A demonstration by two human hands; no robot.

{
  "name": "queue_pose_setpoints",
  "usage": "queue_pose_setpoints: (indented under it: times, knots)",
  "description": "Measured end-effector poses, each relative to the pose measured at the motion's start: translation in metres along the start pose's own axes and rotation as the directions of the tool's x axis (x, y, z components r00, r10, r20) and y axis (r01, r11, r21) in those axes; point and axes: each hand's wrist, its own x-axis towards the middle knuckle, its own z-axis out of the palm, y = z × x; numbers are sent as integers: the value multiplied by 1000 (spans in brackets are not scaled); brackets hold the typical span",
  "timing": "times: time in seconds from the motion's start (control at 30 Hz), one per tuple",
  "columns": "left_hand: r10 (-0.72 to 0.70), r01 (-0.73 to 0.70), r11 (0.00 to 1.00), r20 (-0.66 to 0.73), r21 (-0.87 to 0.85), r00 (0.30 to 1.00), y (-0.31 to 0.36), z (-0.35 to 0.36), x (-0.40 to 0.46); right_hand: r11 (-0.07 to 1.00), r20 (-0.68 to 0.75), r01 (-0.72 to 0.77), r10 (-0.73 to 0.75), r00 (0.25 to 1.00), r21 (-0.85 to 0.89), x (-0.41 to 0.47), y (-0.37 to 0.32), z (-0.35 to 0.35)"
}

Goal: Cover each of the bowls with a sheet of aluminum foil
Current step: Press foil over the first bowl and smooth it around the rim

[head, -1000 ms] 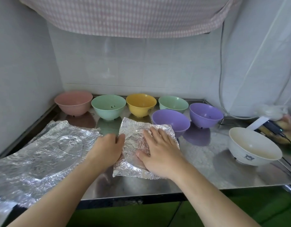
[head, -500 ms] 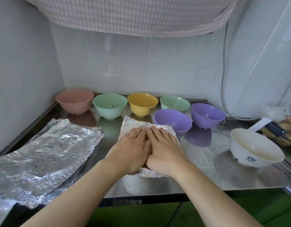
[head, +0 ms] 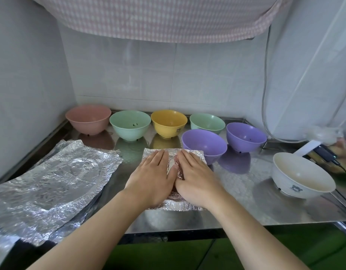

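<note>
A crinkled foil sheet (head: pixel 173 206) lies over something at the front middle of the steel counter (head: pixel 246 201); what is under it is hidden. My left hand (head: pixel 152 176) and my right hand (head: pixel 195 178) press flat on top of it, side by side, fingers straight. Behind stand open bowls: pink (head: pixel 88 118), green (head: pixel 130 124), yellow (head: pixel 169 122), a second green (head: pixel 207 122), and two purple ones (head: pixel 204 146) (head: pixel 246 136). A white bowl (head: pixel 302 175) sits at the right. A stack of loose foil sheets (head: pixel 49 182) lies at the left.
Tiled walls close the left and back sides. A checked cloth (head: pixel 148 16) hangs overhead. A white cable (head: pixel 265 94) runs down the right wall to cluttered items (head: pixel 324 152) at the counter's right end. The counter's front edge is near my forearms.
My left hand moved from the foil's left edge onto its top, beside my right hand. Both hands now press the sheet flat, a little further back.
</note>
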Motion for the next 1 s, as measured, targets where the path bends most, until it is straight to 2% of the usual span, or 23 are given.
queue_pose_setpoints:
  times: [0.1,0.2,0.33,0.4,0.57,0.77,0.9,1.0]
  knots:
    - [-9,8,1000,17,20,1000,-1,-4,-9,1000,17,9,-9,1000,23,-7,-6,0]
    - [67,-85,979,98,185,993,0,-10,-24,999,37,34,-36,999,34,-16,-12,4]
    - [96,-96,972,12,215,995,-4,-10,-26,996,-32,79,-78,996,45,-15,-13,5]
    - [131,-124,961,-10,246,991,-5,-8,-21,993,-86,118,-118,989,-5,-6,-11,6]
    - [165,-162,945,14,285,986,-11,-4,-14,985,-120,165,-160,980,40,8,-5,16]
    - [190,-172,956,-54,239,980,-7,-10,-24,988,-51,154,-153,987,23,8,-2,21]
    - [90,-95,967,31,236,995,9,-10,-44,990,-82,138,-139,987,-14,6,-2,15]
    - [-49,49,999,-78,2,996,11,-8,-43,985,-103,84,-69,992,148,2,-5,9]
